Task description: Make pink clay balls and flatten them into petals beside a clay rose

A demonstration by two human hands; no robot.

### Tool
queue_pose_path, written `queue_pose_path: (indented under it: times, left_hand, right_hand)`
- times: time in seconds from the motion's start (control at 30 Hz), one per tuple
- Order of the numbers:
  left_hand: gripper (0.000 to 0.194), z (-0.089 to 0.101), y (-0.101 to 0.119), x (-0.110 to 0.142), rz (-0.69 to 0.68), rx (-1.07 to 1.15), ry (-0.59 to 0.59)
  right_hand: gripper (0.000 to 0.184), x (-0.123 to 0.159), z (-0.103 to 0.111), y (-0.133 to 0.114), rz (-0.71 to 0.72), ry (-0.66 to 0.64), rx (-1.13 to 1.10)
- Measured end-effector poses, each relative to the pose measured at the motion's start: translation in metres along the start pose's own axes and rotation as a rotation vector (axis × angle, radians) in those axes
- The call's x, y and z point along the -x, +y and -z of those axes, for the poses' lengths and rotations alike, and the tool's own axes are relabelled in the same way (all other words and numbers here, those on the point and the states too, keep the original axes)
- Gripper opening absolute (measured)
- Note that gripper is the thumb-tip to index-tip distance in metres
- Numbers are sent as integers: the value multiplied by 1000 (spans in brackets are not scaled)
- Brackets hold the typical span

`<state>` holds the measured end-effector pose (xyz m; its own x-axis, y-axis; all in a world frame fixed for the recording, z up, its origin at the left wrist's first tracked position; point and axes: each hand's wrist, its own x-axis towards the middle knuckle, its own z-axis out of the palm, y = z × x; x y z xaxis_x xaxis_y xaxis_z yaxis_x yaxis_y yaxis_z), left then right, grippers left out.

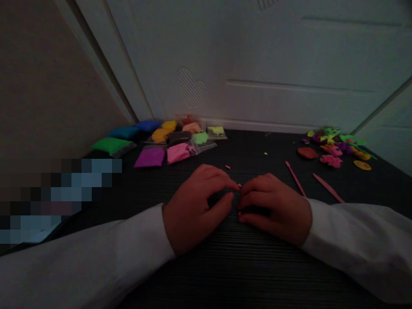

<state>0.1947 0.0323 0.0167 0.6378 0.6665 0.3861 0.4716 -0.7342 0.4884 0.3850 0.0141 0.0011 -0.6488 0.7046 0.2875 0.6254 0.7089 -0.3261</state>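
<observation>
The left hand [199, 210] arches over the middle of the black surface [209, 274], thumb and index finger apart, its index fingertip at a small pink clay bit [240, 186]. The right hand [277, 204] faces it just beside, fingers curled and thumb close beneath them; a pink speck [239, 213] shows at its fingertips, but whether it is pinched I cannot tell. Another pink clay piece [228, 167] lies just beyond the left hand, toward the far edge. Packets of coloured clay [112, 146], among them a purple packet [149, 157] and a pink packet [178, 153], crowd the far left corner. Two pink modelling tools [295, 178] lie beside the right sleeve [354, 231], toward the right edge, and clay flowers [331, 161] cluster at the far right corner.
</observation>
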Motion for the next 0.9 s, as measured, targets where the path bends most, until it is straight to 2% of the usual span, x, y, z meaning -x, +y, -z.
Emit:
queue_pose_path:
  times: [0.17, 0.4, 0.67, 0.9]
  left_hand:
    - [17, 3, -3, 2, -17, -55, -1]
    - [17, 10, -13, 2, 11, -139, 41]
    - [15, 8, -12, 4, 4, -127, 22]
    - [16, 8, -13, 2, 33, -103, 26]
  right_hand:
    - [20, 2, 2, -3, -13, 44, -16]
    - [12, 2, 8, -10, -20, 52, 4]
    - [14, 3, 4, -7, -5, 58, 58]
    - [14, 2, 1, -6, -11, 7, 72]
